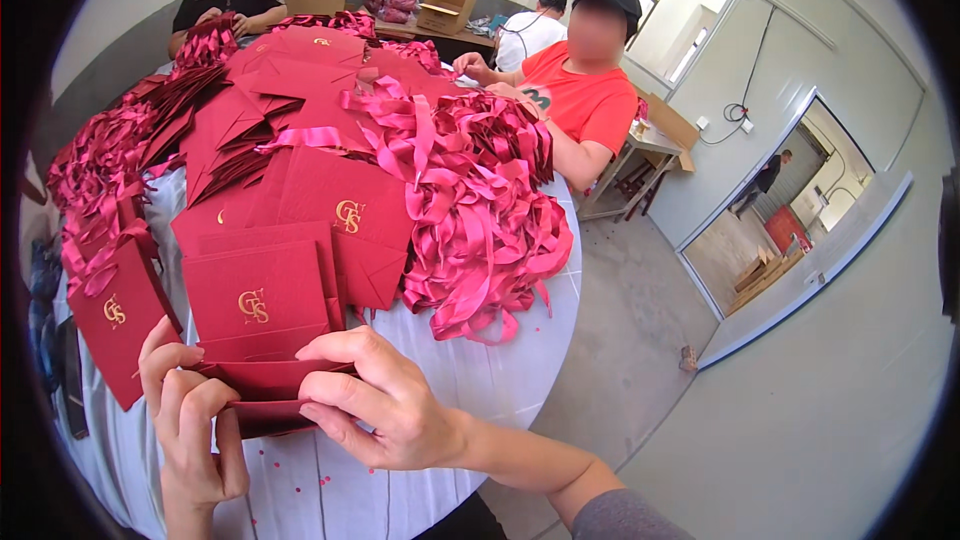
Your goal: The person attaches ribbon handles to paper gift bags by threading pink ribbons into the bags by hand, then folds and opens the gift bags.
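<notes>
Between my hands is a dark red paper bag [265, 380], its mouth spread apart and facing up toward me. My left hand [188, 410] grips the left end of its rim, fingers bent over the edge. At the right end, my right hand [385, 402] pinches the other side with thumb and fingers. Just beyond it lie flat red bags [255, 285] with a gold emblem. Another red bag [118, 318] lies to the left of my left hand. A large heap of pink ribbon handles [475, 230] spreads beyond my right hand.
The round table has a pale cloth [480, 370] with small red dots near me. More stacked red bags [310, 90] cover its far side. A co-worker in an orange shirt [580, 90] sits at the right; another in black [230, 0] sits far left. A doorway [780, 210] stands at the right.
</notes>
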Demonstrator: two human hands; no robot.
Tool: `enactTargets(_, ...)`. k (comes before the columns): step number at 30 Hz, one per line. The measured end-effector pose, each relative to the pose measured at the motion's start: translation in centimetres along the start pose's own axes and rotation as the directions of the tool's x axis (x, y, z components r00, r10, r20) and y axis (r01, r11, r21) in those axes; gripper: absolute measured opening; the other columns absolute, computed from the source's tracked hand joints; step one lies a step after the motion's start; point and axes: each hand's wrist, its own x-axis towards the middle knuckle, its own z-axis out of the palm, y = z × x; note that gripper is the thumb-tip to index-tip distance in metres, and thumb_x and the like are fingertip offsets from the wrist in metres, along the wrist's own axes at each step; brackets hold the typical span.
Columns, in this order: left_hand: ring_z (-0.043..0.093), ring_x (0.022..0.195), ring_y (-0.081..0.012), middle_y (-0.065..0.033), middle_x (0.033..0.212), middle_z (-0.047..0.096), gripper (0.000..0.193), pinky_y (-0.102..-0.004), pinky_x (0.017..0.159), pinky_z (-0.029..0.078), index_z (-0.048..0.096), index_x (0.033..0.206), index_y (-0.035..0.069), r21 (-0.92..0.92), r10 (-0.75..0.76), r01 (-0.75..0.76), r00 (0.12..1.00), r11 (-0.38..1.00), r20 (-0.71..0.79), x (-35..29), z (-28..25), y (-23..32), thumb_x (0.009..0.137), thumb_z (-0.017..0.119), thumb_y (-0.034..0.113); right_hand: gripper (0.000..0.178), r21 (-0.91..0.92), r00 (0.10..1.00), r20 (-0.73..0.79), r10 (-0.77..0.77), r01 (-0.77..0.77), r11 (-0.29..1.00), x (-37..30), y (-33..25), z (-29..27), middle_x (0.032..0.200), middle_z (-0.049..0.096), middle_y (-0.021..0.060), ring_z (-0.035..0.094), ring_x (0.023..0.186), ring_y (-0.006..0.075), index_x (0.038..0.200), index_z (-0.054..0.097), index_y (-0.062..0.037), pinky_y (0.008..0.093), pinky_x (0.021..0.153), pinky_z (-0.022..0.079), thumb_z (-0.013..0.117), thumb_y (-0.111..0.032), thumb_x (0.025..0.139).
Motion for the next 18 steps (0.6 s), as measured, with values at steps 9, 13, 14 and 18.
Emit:
enactTargets(9,0.052,0.088,-0.0324,-0.0094,0.073,0.048,0.028,-0.0600,0.099,0.038,0.057,0.084,0.004,-0.036,0.035,-0.036,0.999,0.999,-0.032,0.38,-0.85,0.26,0.057,0.057,-0.007,0.021,-0.038,1.000,0.021,-0.015,0.015,0.999,0.49,-0.48,-0.13,0.102,0.061,0.0162,0.059,0.083,0.0270,0.092,0.064,-0.0015,0.0335,0.068,0.049,0.074,0.001,0.074)
enactTargets(13,0.052,0.087,-0.0320,-0.0088,0.073,0.048,0.026,-0.0579,0.098,0.040,0.058,0.082,0.003,-0.049,0.051,-0.053,0.998,0.997,-0.043,0.47,-0.53,0.02,0.059,0.059,-0.007,0.020,-0.065,0.999,0.051,-0.004,0.008,0.998,0.37,-0.28,-0.27,0.102,0.060,0.0172,0.059,0.081,0.0264,0.091,0.065,-0.0010,0.0330,0.067,0.049,0.074,0.001,0.073)
enactTargets(14,0.053,0.088,-0.0322,-0.0088,0.073,0.049,0.026,-0.0580,0.098,0.040,0.059,0.083,0.003,-0.048,0.054,-0.056,0.998,0.997,-0.040,0.56,-0.62,0.13,0.059,0.059,-0.007,0.019,-0.060,0.998,0.054,0.013,-0.010,0.998,0.35,-0.46,-0.37,0.103,0.060,0.0172,0.058,0.080,0.0252,0.091,0.065,-0.0007,0.0326,0.066,0.049,0.074,0.002,0.073)
enactTargets(18,0.054,0.088,-0.0321,-0.0087,0.074,0.049,0.025,-0.0580,0.097,0.040,0.059,0.083,0.003,-0.039,0.062,-0.063,0.998,0.997,-0.032,0.56,-0.55,0.04,0.060,0.060,-0.006,0.018,-0.073,0.999,0.052,-0.012,0.016,0.997,0.44,-0.28,-0.39,0.104,0.059,0.0173,0.057,0.077,0.0226,0.089,0.065,-0.0003,0.0301,0.062,0.047,0.073,0.002,0.074)
